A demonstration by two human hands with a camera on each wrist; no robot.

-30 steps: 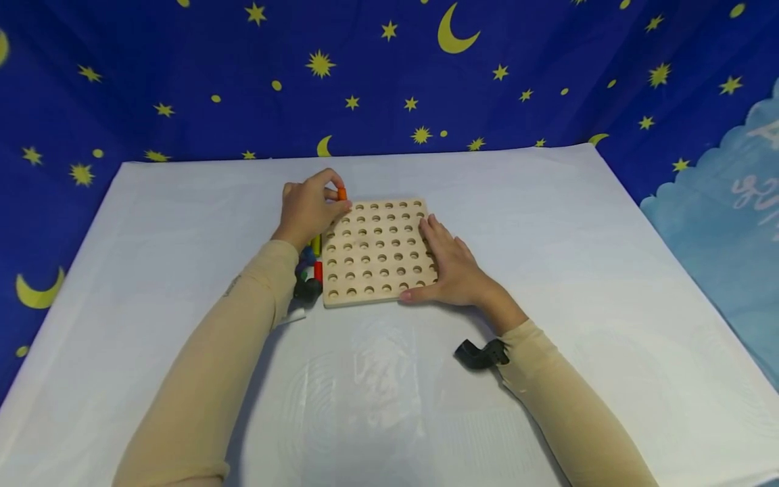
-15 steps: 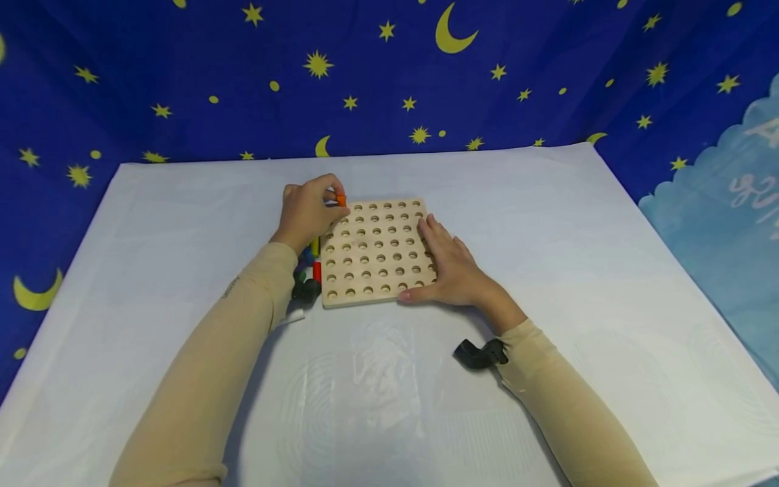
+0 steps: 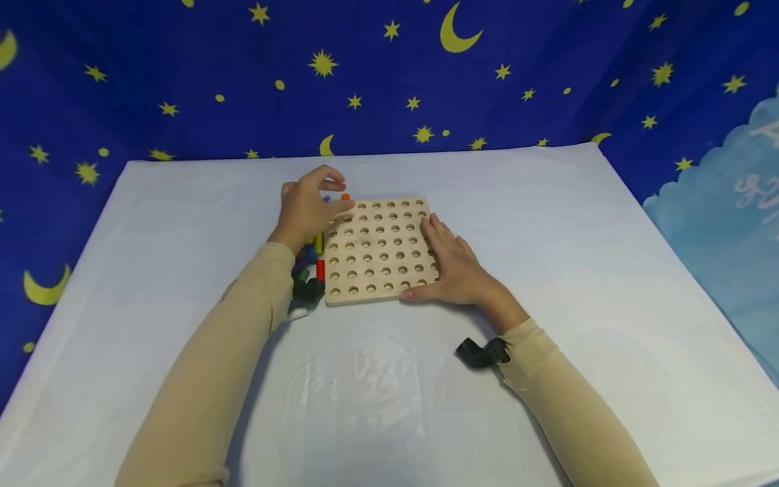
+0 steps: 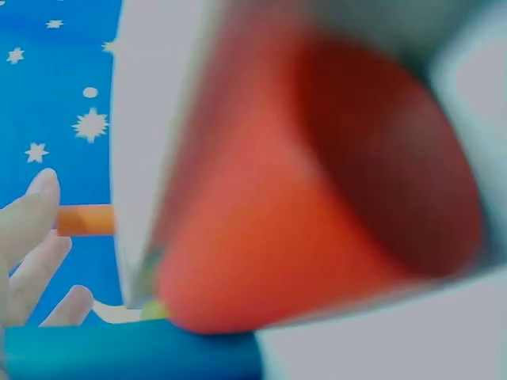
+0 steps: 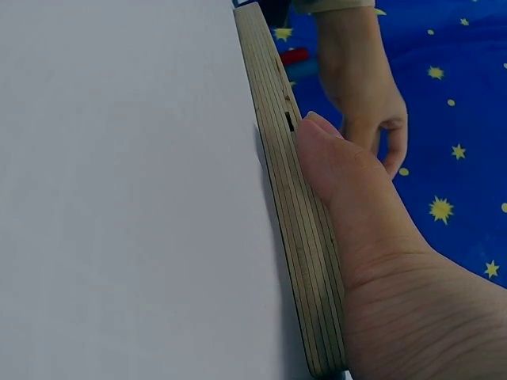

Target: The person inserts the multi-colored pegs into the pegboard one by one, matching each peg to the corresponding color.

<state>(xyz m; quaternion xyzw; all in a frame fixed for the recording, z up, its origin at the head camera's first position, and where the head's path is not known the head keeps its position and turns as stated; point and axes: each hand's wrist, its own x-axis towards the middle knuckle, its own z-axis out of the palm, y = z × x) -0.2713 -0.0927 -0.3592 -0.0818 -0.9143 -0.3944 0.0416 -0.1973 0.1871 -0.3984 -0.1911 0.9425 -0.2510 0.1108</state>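
Note:
A square wooden pegboard [image 3: 374, 250] with rows of round holes lies on the table. At its far left corner an orange peg [image 3: 345, 197] stands upright, partly behind my left thumb. My left hand [image 3: 306, 210] hovers over that corner, thumb and fingers spread apart around the peg. In the left wrist view the orange peg [image 4: 85, 220] juts from the board, its end close to my fingertips. My right hand [image 3: 456, 267] rests along the board's right side, fingers extended, thumb at the near edge. The right wrist view shows that thumb [image 5: 333, 162] against the layered edge.
Left of the board lie a red peg [image 3: 320, 270], a yellow peg [image 3: 319, 243] and blue pieces [image 3: 310, 254], partly hidden by the left arm. A white piece [image 3: 297, 314] lies nearer. Black mounts [image 3: 481, 353] sit at both wrists. A starry blue cloth [image 3: 377, 74] hangs behind.
The orange peg, earlier pinched in my left fingers and lowered at the far left corner, now stands there released. My left fingers have spread and lifted. The right hand has stayed on the board.

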